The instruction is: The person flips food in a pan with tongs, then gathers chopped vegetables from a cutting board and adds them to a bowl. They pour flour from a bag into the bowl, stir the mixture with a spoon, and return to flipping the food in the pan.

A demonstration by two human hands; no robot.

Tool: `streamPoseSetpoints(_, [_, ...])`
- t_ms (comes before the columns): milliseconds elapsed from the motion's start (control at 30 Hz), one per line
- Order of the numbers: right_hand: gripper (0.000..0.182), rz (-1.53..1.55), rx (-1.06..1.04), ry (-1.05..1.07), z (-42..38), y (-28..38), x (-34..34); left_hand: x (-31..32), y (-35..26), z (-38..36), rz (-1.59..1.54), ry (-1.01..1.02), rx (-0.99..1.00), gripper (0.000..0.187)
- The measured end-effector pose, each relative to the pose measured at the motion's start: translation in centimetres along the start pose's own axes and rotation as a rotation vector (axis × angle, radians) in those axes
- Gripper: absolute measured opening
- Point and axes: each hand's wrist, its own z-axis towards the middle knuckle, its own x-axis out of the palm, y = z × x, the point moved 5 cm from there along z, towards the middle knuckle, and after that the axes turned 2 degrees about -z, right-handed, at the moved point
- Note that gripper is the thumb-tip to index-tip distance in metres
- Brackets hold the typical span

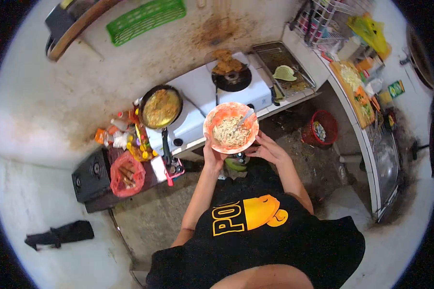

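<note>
Between my two hands is a bowl (210,120) with an orange-red inside, held up in front of the stove. It contains a pale, lumpy batter (229,134), and a spoon (244,119) leans in it toward the upper right. My left hand (214,153) grips the bowl's lower left side. On the lower right, my right hand (270,149) supports it, its fingers partly hidden under the rim. Left of the bowl, a frying pan (162,109) with yellowish food in it sits on the white stove (193,91), its black handle pointing toward me.
Fried food (226,62) rests over the right burner. A metal tray (270,50) with a pale green slotted piece stands beside the stove. Chopped vegetables lie on a cutting board (344,72) at right. A red basket (318,115) is below, and a red plastic bag (127,185) at left.
</note>
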Motion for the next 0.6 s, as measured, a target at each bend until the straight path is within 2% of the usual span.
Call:
streamPoseSetpoints(67, [0.057,0.086,-0.042,0.005,0.3,0.3,-1.6,0.7,0.8,1.8,0.053,0.036,0.025,0.070])
streamPoseSetpoints(133, [0.058,0.196,-0.091,0.036,0.1,1.9,-2.6,2.5,1.7,3.1,0.067,0.105,-0.032,0.070])
streamPoseSetpoints(200, [0.057,0.241,-0.142,-0.007,-0.4,3.0,-3.6,3.6,2.7,3.8,0.117,0.083,-0.088,0.071])
streamPoseSetpoints(233, [0.057,0.256,-0.179,-0.025,-0.6,3.4,-4.5,4.1,3.2,4.3,0.118,0.044,-0.129,0.064])
streamPoseSetpoints(367, [0.063,0.340,-0.288,-0.106,-1.4,5.3,-8.0,5.6,6.3,8.9,0.149,0.131,-0.206,0.061])
streamPoseSetpoints(467, [0.066,0.322,-0.398,-0.155,-3.4,8.4,-9.6,9.3,8.2,11.5,0.324,0.162,-0.297,0.062])
streamPoseSetpoints(533, [0.062,0.396,-0.449,-0.324,-5.0,10.4,-11.7,12.8,9.5,13.4,0.342,0.254,-0.347,0.065])
streamPoseSetpoints(600, [0.064,0.447,-0.504,-0.291,-5.5,11.9,-14.6,16.7,10.0,13.9,0.488,0.226,-0.387,0.066])
